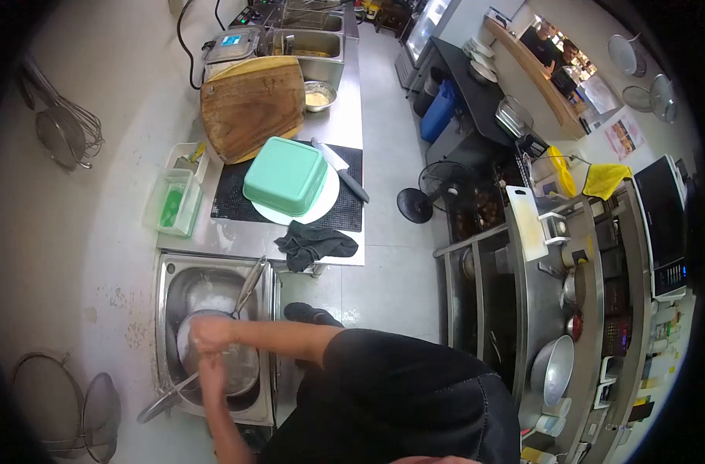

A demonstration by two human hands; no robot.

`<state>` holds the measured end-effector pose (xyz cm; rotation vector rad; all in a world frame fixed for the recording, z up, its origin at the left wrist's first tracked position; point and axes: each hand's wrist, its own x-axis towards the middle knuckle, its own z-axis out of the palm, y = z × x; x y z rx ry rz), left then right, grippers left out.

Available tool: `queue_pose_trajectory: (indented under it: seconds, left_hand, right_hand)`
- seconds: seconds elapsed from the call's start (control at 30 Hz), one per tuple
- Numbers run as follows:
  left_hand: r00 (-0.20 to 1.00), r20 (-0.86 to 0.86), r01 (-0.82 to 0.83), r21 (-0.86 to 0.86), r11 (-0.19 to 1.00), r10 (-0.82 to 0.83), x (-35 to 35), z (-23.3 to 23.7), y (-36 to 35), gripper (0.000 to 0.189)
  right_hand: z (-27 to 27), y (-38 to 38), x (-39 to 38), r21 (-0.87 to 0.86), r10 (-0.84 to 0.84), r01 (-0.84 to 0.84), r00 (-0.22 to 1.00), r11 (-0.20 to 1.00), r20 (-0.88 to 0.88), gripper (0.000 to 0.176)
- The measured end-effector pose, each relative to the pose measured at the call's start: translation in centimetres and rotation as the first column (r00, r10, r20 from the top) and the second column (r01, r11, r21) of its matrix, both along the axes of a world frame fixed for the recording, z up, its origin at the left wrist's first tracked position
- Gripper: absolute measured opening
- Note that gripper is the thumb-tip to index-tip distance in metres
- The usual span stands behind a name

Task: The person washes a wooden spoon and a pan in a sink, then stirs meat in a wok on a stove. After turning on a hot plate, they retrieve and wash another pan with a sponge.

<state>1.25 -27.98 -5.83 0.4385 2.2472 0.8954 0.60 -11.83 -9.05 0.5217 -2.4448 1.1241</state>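
My right hand (211, 333) is closed over a round metal pan (242, 379) in the steel sink (165, 309). What it holds is smeared by motion and hidden. Close under it, my left hand (212, 366) overlaps the same pan, its fingers hidden behind the right hand. The pan's long handle (249, 286) leans up against the sink's corner. Whitish suds (213, 301) lie in the basin. A curved grey metal piece (160, 404) crosses the sink's lower left edge, close to my left hand.
A dark cloth (315, 243) lies at the counter's edge. Behind it are an upturned green tub (287, 176) on a white plate (325, 203), a knife (342, 170) and wooden cutting boards (253, 108). Clear containers (174, 203) stand by the wall. A pedestal fan (444, 189) stands across the aisle.
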Motion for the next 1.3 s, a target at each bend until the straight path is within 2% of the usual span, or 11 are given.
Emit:
queue_pose_trajectory:
  seconds: [0.17, 0.27, 0.37, 0.53, 0.63, 0.77, 0.8, 0.83, 1.17, 1.23, 1.3]
  left_hand:
    - [0.998, 0.042, -0.041, -0.044, 0.998, 0.043, 1.1, 1.6, 2.1, 0.029]
    - [0.999, 0.044, -0.02, -0.074, 0.997, 0.024, -0.4, -1.6, 0.2, 0.028]
    - [0.989, -0.074, 0.127, -0.059, 0.99, -0.131, 0.1, 0.0, 0.9, 0.027]
    - [0.98, -0.158, -0.147, -0.144, 0.979, 0.124, 1.2, 1.8, 2.7, 0.028]
    - [0.97, -0.128, -0.204, 0.025, 0.979, 0.205, -0.4, -0.6, 0.8, 0.024]
    - [0.91, -0.029, -0.394, 0.242, 0.887, 0.413, -0.1, -3.8, -0.3, 0.027]
    - [0.886, 0.014, -0.46, 0.143, 0.876, 0.464, 0.7, -2.8, 0.6, 0.027]
    - [0.855, 0.059, -0.518, 0.043, 0.854, 0.515, 0.9, -1.9, 1.4, 0.028]
    - [0.756, -0.062, -0.655, -0.049, 0.754, 0.652, 1.5, -2.2, 1.4, 0.025]
    - [0.668, -0.221, -0.705, 0.118, 0.699, 0.711, 1.9, -2.1, 1.5, 0.028]
    - [0.589, 0.093, -0.808, 0.084, 0.583, 0.803, 0.0, -0.6, 1.4, 0.031]
  right_hand:
    - [1.2, 1.8, -0.8, -0.02, -0.283, 0.308, 0.896, 0.951, 0.341, 0.028]
    - [2.0, 0.2, 0.7, 0.335, 0.035, -0.061, 0.996, 0.94, 0.085, 0.029]
    - [-0.2, -0.3, -0.3, 0.005, 0.035, -0.035, 0.998, 0.999, 0.053, 0.031]
    - [2.8, -0.1, -3.4, -0.143, -0.053, 0.18, 0.782, 0.973, 0.621, 0.032]
    - [0.2, -2.3, -3.5, -0.188, -0.061, 0.095, 0.982, 0.978, 0.178, 0.027]
    - [1.2, -1.4, -3.5, -0.195, 0.196, -0.102, 0.805, 0.976, 0.559, 0.04]
    - [-2.5, -2.2, -4.8, -0.162, -0.002, 0.058, 0.945, 0.985, 0.327, 0.055]
    - [-1.7, -1.5, -5.8, -0.278, 0.079, 0.154, 0.734, 0.948, 0.675, 0.055]
    - [-3.2, -3.1, -8.4, -0.119, 0.14, -0.108, 0.945, 0.987, 0.297, 0.042]
    - [-1.2, -1.3, -11.1, -0.43, 0.347, 0.401, 0.263, 0.809, 0.9, 0.034]
    - [-0.1, -1.3, -11.3, -0.65, 0.644, 0.518, 0.225, 0.557, 0.731, 0.035]
